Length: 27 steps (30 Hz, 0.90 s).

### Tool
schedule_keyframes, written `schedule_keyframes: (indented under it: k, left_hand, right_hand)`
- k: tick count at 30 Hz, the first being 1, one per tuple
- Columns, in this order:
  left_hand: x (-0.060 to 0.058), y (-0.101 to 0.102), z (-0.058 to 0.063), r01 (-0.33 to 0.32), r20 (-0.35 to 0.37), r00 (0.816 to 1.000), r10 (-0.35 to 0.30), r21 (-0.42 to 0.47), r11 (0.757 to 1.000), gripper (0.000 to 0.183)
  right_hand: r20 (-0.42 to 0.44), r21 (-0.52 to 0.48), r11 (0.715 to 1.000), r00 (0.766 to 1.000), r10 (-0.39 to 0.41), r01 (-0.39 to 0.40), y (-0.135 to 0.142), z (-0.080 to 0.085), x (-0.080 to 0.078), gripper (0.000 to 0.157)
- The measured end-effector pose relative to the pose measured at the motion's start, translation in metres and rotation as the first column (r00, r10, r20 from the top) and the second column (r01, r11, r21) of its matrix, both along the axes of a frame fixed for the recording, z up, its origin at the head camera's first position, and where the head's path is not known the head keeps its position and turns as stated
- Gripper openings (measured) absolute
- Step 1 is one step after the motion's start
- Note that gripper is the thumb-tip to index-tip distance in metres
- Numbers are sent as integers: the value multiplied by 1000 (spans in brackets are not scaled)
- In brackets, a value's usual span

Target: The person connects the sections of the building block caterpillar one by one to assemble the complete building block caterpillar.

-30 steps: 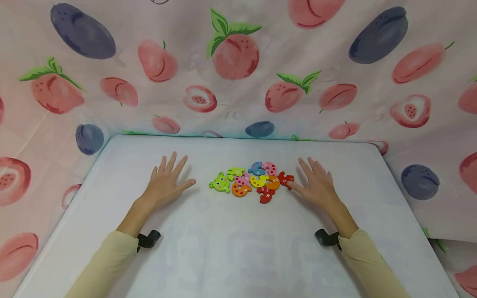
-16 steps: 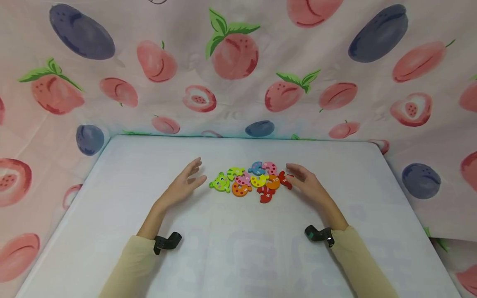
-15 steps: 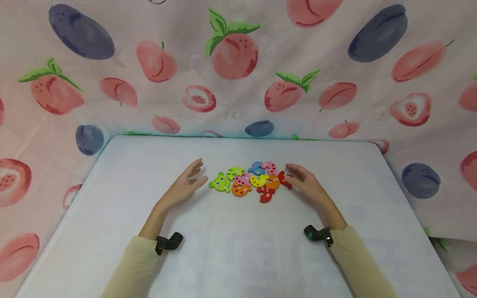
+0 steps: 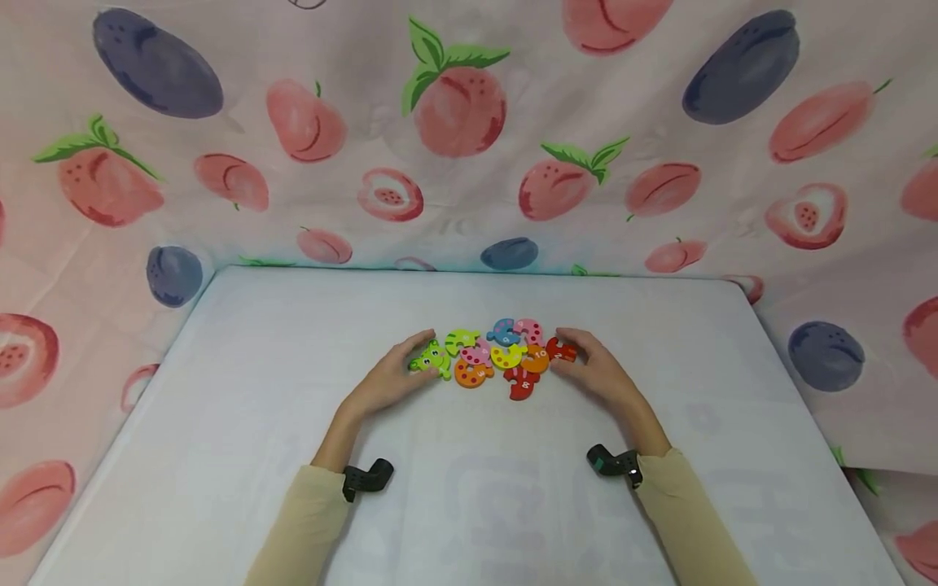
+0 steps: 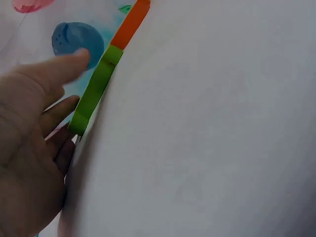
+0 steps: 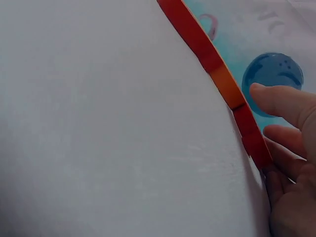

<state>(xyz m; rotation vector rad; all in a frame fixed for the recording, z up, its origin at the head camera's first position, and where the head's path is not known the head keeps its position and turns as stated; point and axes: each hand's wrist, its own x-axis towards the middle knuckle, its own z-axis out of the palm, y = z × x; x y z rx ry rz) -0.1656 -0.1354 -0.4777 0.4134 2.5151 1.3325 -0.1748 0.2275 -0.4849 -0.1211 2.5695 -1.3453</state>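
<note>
Flat, bright puzzle pieces lie in a cluster on the white table (image 4: pixel 469 488), in the head view. At its left end is a green animal-head piece (image 4: pixel 436 359); at the right end is a red piece (image 4: pixel 560 348). My left hand (image 4: pixel 388 378) curves loosely about the head piece, its thumb overlapping the lower edge. In the left wrist view the thumb hovers over the green piece's edge (image 5: pixel 96 89), the other fingers beyond it. My right hand (image 4: pixel 604 376) is beside the red piece, thumb and fingers apart; the right wrist view shows the red edge (image 6: pixel 249 133) close to the fingers.
Between the hands lie a yellow piece (image 4: pixel 506 356), a blue piece (image 4: pixel 502 331), a lower red piece (image 4: pixel 521 384), an orange piece (image 4: pixel 473 373) and others. A fruit-print cloth (image 4: pixel 293 49) hangs behind the table. Each wrist wears a black camera.
Both hands, spread wide a second ago, have turned inward with fingers drawn in. My left hand has moved right to the green head piece; my right has shifted slightly left. The pieces stay put.
</note>
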Motion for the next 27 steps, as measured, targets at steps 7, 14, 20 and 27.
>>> schedule_keyframes:
  k: [7,14,20,27]
  left_hand:
    - [0,1,-5,12,-64,998,-17,-90,996,62]
    - [1,-4,-4,-32,-82,996,22,-123,992,63]
    - [1,-7,-2,-20,-76,997,13,-92,996,62]
    - [0,-7,-2,-2,-81,997,-7,-104,995,58]
  right_hand:
    - [-66,98,995,998,21,-15,-4,-5,-2,61]
    - [-117,118,993,993,13,1,-9,-3,2,54]
    - [-128,85,996,992,-8,19,-9,-2,3,56]
    - [-133,32,999,991,-30,35,-9,-2,5,58]
